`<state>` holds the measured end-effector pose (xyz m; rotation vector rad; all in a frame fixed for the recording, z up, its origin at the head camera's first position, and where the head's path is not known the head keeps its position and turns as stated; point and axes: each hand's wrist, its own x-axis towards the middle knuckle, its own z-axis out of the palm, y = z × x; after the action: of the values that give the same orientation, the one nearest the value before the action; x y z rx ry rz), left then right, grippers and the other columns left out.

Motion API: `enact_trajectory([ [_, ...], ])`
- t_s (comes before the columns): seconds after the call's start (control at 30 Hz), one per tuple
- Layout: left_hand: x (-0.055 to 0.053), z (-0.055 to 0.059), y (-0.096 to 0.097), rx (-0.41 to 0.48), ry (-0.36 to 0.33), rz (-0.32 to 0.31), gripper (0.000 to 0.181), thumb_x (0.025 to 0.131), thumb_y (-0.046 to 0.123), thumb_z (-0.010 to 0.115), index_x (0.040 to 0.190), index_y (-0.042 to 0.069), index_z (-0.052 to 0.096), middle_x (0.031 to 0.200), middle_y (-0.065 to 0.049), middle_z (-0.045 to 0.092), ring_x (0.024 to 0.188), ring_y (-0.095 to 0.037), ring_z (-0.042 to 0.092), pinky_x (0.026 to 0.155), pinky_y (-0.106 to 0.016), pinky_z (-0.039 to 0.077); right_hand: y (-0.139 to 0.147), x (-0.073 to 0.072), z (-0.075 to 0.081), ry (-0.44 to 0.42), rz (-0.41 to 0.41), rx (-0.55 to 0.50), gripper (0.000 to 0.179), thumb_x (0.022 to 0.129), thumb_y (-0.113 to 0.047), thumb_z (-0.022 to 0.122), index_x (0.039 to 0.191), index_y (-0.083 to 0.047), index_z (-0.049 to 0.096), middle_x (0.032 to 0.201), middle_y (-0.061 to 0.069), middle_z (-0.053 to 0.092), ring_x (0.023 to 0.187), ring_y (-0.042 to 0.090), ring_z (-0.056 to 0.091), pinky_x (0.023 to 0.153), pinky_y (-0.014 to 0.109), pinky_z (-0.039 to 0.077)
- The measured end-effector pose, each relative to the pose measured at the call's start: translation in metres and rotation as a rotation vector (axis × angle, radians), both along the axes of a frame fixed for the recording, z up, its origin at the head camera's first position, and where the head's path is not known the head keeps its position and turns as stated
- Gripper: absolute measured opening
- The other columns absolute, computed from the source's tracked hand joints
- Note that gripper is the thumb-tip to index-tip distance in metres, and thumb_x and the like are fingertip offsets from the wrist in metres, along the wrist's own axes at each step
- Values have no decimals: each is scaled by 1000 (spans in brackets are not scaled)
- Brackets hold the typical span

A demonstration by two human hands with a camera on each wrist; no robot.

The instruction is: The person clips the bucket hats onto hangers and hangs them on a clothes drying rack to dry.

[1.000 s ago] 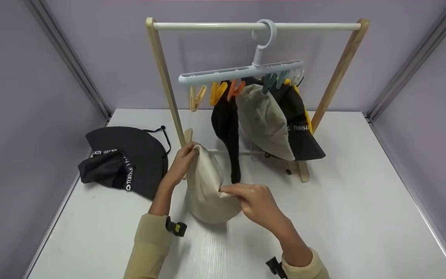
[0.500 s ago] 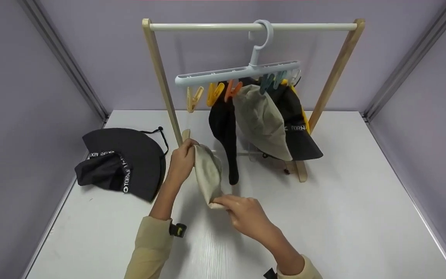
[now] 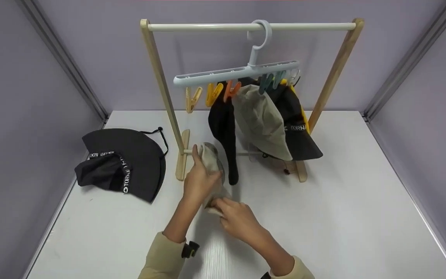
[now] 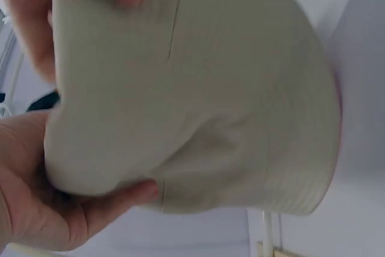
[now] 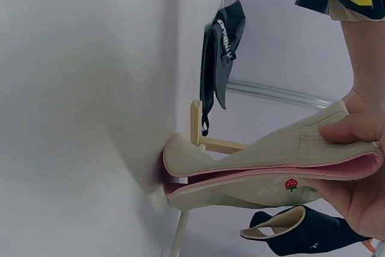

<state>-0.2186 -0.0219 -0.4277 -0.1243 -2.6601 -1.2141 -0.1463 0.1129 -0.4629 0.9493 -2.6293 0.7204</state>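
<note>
A pale beige bucket hat (image 3: 212,157) with pink lining is between my two hands, folded nearly flat. Its brim opening and a small red strawberry motif show on the bucket hat (image 5: 252,188) in the right wrist view. My left hand (image 3: 199,182) holds the hat's near left side, one digit pointing up along it. My right hand (image 3: 238,219) pinches the lower near edge. In the left wrist view, the bucket hat (image 4: 240,88) fills most of the frame and hides parts of the fingers.
A wooden rack (image 3: 156,69) with a pale blue hanger (image 3: 215,76) stands behind. From its coloured clothespins (image 3: 214,94) hang a dark item (image 3: 223,131), a grey-beige hat (image 3: 259,120) and a black cap (image 3: 300,135). A black wide-brimmed hat (image 3: 130,162) lies at left.
My left hand has shifted right and down, from the hat's far left edge to its near side. The hat has turned and folded narrower; my right hand has moved slightly down and left with it.
</note>
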Motion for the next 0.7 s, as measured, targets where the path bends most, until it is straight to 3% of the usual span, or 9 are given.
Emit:
enact_trajectory([
  [0.1, 9, -7, 7, -19, 61, 46, 89, 76, 19, 73, 142, -1, 16, 80, -20, 63, 53, -25, 57, 47, -36, 44, -1, 1, -1, -9, 4, 3, 39, 70, 9, 62, 103, -12, 62, 97, -1, 62, 82, 16, 61, 59, 31, 49],
  [0.23, 12, -15, 9, 44, 123, 81, 71, 78, 8, 70, 136, -3, 31, 91, -26, 62, 72, -33, 63, 57, -40, 49, -2, 2, -4, -39, 7, 16, 39, 71, 9, 62, 104, -11, 62, 100, -2, 61, 83, 16, 61, 60, 30, 49],
  [0.37, 12, -22, 7, 117, 138, 106, 56, 82, 2, 65, 131, -3, 39, 93, -28, 62, 81, -36, 63, 63, -43, 50, -3, 3, -6, -67, -1, 33, 38, 72, 6, 63, 105, -12, 61, 98, -1, 60, 78, 16, 60, 57, 29, 48],
  [0.7, 15, -32, 1, 130, 186, 109, 38, 82, -3, 63, 119, -3, 52, 92, -26, 64, 81, -36, 63, 66, -44, 50, -3, 4, -10, -84, 19, 85, 31, 77, -7, 66, 107, -10, 59, 100, -1, 58, 79, 12, 58, 61, 26, 48],
])
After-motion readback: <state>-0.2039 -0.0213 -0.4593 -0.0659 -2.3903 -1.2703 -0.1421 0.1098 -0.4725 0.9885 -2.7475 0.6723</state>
